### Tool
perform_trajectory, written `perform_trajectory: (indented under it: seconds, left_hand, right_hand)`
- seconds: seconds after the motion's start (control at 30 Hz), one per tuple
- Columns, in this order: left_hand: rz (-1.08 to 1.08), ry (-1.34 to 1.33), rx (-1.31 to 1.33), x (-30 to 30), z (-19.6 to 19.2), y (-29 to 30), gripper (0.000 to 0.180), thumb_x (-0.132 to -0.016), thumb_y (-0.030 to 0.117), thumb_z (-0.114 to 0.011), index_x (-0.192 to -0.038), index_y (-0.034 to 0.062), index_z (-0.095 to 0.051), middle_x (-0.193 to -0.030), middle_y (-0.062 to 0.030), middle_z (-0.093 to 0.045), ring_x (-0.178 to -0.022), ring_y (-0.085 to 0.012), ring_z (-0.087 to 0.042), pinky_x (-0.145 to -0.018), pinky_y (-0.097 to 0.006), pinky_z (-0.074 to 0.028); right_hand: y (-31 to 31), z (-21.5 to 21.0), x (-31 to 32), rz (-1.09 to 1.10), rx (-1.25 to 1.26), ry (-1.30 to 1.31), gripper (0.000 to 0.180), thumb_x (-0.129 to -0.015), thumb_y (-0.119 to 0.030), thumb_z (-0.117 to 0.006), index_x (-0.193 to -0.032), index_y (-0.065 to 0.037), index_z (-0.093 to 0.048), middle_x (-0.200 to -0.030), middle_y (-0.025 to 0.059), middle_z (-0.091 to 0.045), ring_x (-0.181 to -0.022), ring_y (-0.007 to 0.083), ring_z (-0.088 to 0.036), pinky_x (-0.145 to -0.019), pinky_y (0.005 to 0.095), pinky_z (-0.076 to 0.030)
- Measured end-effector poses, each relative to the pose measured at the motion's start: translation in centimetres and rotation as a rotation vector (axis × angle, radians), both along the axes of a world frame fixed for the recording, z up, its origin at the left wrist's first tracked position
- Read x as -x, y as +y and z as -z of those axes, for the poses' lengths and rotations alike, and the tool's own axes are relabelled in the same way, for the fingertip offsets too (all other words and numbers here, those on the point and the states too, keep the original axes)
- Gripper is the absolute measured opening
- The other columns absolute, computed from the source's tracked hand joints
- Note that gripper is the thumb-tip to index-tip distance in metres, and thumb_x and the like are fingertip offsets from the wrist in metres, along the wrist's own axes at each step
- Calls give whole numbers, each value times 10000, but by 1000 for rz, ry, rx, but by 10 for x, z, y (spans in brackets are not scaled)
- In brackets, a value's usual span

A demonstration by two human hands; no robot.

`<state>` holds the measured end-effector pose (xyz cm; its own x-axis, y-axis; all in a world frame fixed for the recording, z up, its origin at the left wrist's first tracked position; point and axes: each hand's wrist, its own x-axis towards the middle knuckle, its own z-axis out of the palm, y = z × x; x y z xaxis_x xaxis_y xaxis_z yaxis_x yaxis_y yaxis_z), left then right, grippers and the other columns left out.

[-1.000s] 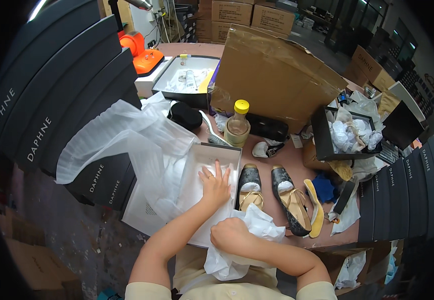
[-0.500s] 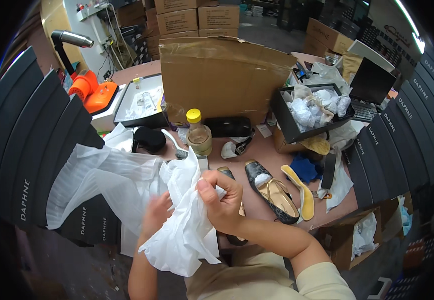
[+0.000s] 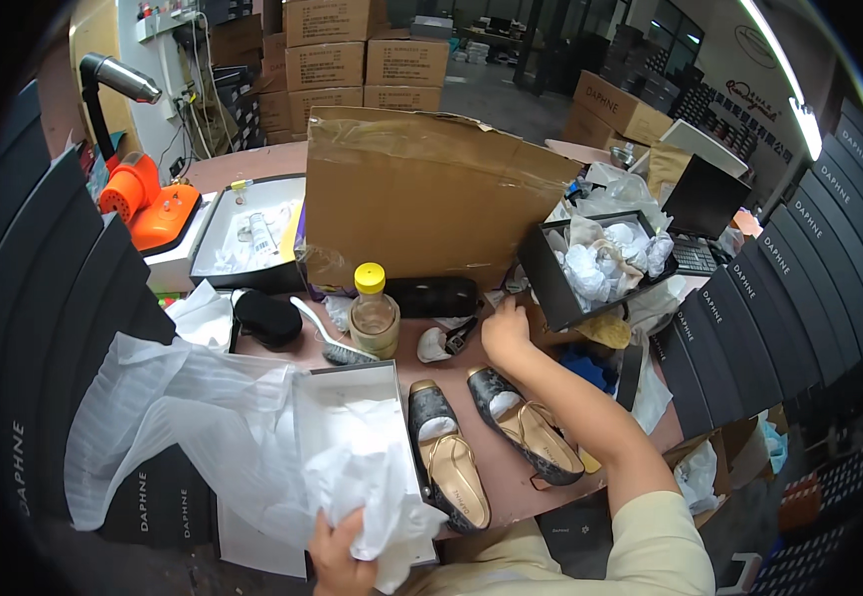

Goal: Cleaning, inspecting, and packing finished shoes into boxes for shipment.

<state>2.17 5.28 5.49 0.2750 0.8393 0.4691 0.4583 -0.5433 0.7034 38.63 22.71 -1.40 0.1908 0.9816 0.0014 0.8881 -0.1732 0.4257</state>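
Observation:
My left hand (image 3: 343, 558) grips crumpled white tissue paper (image 3: 372, 497) at the lower edge, its fingers curled round it. The tissue hangs over the near part of an open shoebox (image 3: 394, 397) with a white inside. My right hand (image 3: 506, 330) is stretched to the back of the table, beside a small white packet (image 3: 494, 297). Its fingers are bent together; what they hold, if anything, is hidden. Under and beside that arm lie two dark patterned flat shoes, the left shoe (image 3: 456, 477) and the right shoe (image 3: 541, 442), with white wads in their toes.
A glass jar with a yellow lid (image 3: 375, 323), a white-handled brush (image 3: 337, 348) and a black box of crumpled paper (image 3: 550, 288) stand behind. A cardboard sheet (image 3: 431, 199) rises at the back. Dark shoeboxes (image 3: 769, 298) flank both sides. A sheer sheet (image 3: 153, 397) drapes at left.
My right hand has left the tissue and reached to the back of the table. My left hand has moved down with the tissue. The open shoebox and both shoes are now uncovered.

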Motion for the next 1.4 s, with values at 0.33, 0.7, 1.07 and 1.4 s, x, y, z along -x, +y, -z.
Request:
perform_trajectory:
  seconds: [0.33, 0.7, 1.07, 1.4]
  left_hand:
    - [29, -58, 387, -6, 38, -16, 506, -655, -14, -480, -1154, -69, -544, -1035, -360, -533, -938, -548, -496, -933, -517, -379]
    - [49, -39, 440, -6, 42, -11, 499, -670, 9, -508, -1160, -87, -526, -1034, -361, -517, -908, -536, -504, -821, -495, -431]
    - [91, -24, 452, -10, 40, -8, 515, -656, 38, -524, -1150, -110, -520, -995, -377, -516, -890, -541, -504, -819, -505, -434]
    - [85, -23, 459, -10, 39, -9, 521, -645, 35, -525, -1149, -100, -521, -1031, -366, -522, -944, -535, -502, -840, -490, -437]
  right_hand:
    - [70, 69, -57, 227, 104, -190, 474, -926, -317, -364, -1297, -61, -511, -1429, 198, -362, -1365, 398, -224, -1076, 591, -78]
    - [92, 74, -61, 371, 221, -246, 580, -937, -426, -299, -1369, -60, -425, -1489, 153, -274, -1382, 367, -205, -1068, 622, -4]
    - [41, 65, -39, -26, -151, -50, 317, -788, -211, -512, -932, -17, -717, -1098, 254, -612, -1157, 408, -484, -1079, 560, -190]
    - [77, 93, -79, 98, -143, -285, 345, -874, -202, -434, -1027, -40, -698, -1188, 245, -577, -1253, 413, -403, -1064, 598, -150]
